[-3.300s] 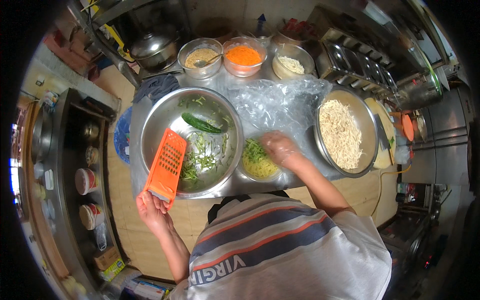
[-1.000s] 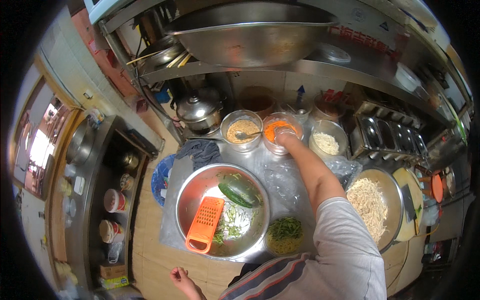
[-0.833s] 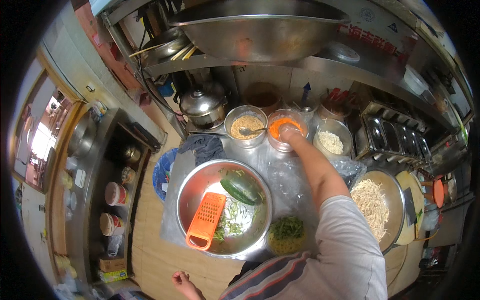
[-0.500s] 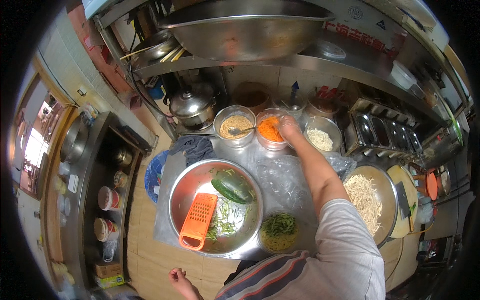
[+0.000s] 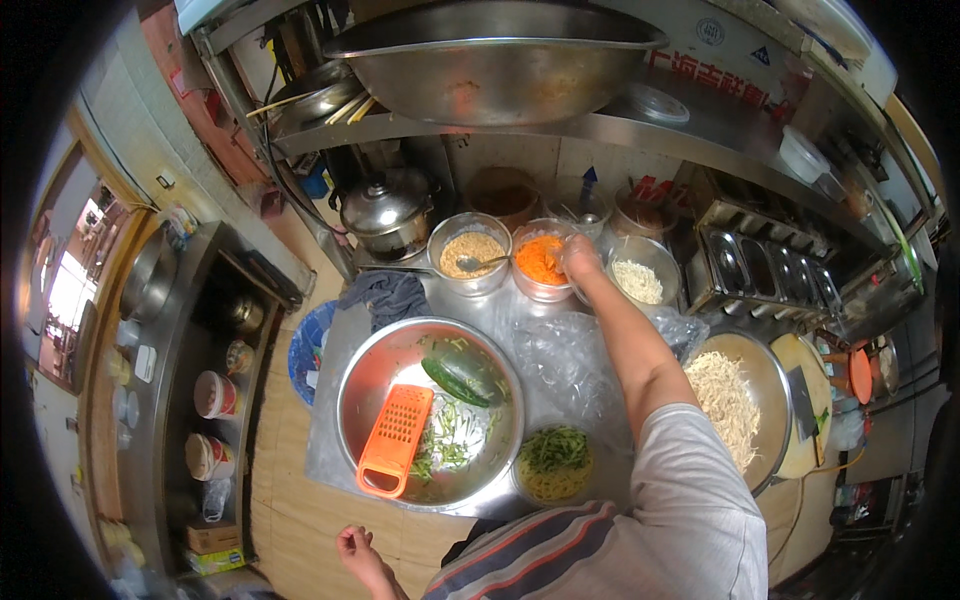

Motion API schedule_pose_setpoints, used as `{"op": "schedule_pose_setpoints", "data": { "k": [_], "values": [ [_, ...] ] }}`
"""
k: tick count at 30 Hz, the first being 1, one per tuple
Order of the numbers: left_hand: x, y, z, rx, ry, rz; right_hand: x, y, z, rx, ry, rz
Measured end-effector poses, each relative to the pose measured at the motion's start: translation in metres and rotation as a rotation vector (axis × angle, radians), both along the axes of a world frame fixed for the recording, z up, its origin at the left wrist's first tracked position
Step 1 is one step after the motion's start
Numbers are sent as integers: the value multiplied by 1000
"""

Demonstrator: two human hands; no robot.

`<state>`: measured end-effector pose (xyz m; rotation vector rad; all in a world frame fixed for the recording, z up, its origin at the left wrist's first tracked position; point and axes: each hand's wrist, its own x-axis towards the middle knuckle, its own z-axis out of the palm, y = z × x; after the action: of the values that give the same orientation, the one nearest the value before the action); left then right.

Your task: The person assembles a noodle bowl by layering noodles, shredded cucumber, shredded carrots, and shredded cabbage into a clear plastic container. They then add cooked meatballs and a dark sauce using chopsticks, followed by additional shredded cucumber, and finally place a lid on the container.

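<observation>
My right hand (image 5: 580, 256) reaches to the right side of a metal bowl (image 5: 545, 291) of orange shredded carrot (image 5: 540, 258). Its fingers close on the shreds, with the tips partly hidden. Low in the view, my left hand (image 5: 360, 552) hangs in front of the counter, fingers curled in with nothing visible in them. Between my arms stands a large steel basin (image 5: 507, 425), holding an orange grater (image 5: 396, 440), a dark green cucumber-like vegetable (image 5: 462, 381) and green shreds (image 5: 447, 452). Right of it, a bowl holds noodle-like yellow strands topped with green shreds (image 5: 555, 450).
Beside the carrot are bowls of chopped tan bits with a spoon (image 5: 470, 252) and white pieces (image 5: 637, 281). Clear plastic (image 5: 565, 355) lies under my right forearm. A basin of pale shreds (image 5: 725, 405) and a knife (image 5: 801, 400) stand right. A steel shelf (image 5: 470, 136) overhangs the back.
My right hand shifts very slightly at the carrot bowl, and my left hand moves slightly up. The basin and bowls stay in place.
</observation>
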<state>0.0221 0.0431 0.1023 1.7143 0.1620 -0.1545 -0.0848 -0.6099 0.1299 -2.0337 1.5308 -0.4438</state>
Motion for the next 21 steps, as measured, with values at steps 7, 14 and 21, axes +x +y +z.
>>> {"op": "schedule_pose_setpoints", "data": {
  "k": [7, 14, 21],
  "values": [
    [0, -14, 6, -1, 4, -62, -9, -16, -8, -103, 165, 159],
    [2, -20, 10, -42, 9, -86, -15, -23, -17, -113, 9, 261],
    [5, -18, 9, -43, -7, -90, -22, 12, 26, 301, -707, 28]
  ]
}}
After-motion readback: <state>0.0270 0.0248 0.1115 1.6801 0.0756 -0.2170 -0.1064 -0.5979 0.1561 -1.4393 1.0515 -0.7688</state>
